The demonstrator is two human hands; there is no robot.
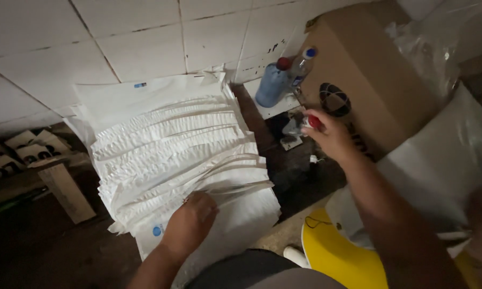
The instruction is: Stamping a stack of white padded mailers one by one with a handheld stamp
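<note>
A fanned stack of white padded envelopes leans against the white tiled wall. My left hand rests on the lowest envelopes at the near end, fingers curled on their edges. My right hand is raised to the right of the stack and closed around a small object with a red end, perhaps a marker. It hovers in front of a brown cardboard box.
A blue water bottle and a clear bottle stand on a white ledge beside the box. Clear plastic bags lie at right. A yellow round seat is below. Cardboard pieces lie at left.
</note>
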